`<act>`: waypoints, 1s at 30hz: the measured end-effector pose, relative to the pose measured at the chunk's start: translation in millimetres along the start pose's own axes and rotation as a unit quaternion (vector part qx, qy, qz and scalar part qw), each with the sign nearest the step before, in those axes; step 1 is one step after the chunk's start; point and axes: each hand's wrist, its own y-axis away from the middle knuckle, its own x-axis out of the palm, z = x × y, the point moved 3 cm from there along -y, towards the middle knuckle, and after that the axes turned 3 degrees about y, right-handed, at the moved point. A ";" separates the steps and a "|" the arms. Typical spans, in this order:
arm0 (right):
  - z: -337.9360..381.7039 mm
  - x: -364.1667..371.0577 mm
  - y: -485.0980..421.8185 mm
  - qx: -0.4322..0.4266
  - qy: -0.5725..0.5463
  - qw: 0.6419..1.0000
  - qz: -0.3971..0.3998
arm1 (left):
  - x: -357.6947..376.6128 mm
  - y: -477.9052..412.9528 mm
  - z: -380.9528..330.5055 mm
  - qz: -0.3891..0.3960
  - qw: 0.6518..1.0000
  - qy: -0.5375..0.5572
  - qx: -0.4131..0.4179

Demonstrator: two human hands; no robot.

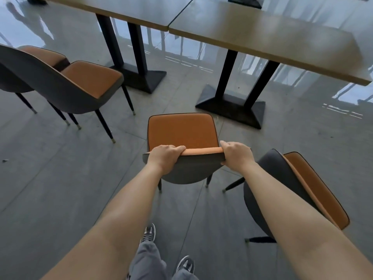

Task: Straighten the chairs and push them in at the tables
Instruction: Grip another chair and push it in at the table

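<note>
An orange-seated chair with a grey shell back (182,131) stands in front of me, facing the right-hand table (262,37). It stands out on the floor, short of the table's edge. My left hand (164,155) grips the left end of its backrest top. My right hand (237,153) grips the right end. A second table (129,7) abuts the first on the left. Two matching chairs (88,79) stand at the left, angled, out from that table. Another chair (310,188) stands close at my right, turned sideways.
Each table rests on twin black posts with a flat black base (232,110), (141,79). The floor is glossy grey tile with window reflections. My grey trousers and sneakers (148,232) show at the bottom. Open floor lies to my left.
</note>
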 end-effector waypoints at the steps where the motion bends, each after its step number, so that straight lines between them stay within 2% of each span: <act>1: -0.6 -2.0 -1.0 -0.010 0.009 1.000 -0.004 | -0.3 -0.7 0.0 -0.002 1.000 -0.003 0.008; 6: 2.0 -8.4 -11.9 -0.046 0.020 0.998 -0.043 | -3.9 -11.2 18.0 -0.016 0.999 -0.016 0.045; 11: 31.2 -9.5 -28.0 -0.069 -0.043 0.995 -0.053 | -9.3 -17.0 59.3 -0.042 0.997 -0.015 0.064; 16: 58.6 -13.8 -60.0 -0.073 -0.074 0.992 -0.069 | -23.2 -35.8 105.1 -0.058 0.991 -0.079 0.085; 22: 73.1 -23.5 -106.9 -0.029 -0.099 0.991 -0.088 | -32.3 -84.3 154.2 -0.042 0.986 -0.105 0.121; 25: 75.9 -28.1 -131.5 0.001 -0.090 0.993 -0.070 | -38.2 -111.6 171.9 -0.037 0.982 -0.101 0.156; 30: 87.0 -39.6 -174.1 0.050 -0.065 0.993 -0.085 | -54.2 -157.4 209.8 -0.032 0.974 -0.095 0.202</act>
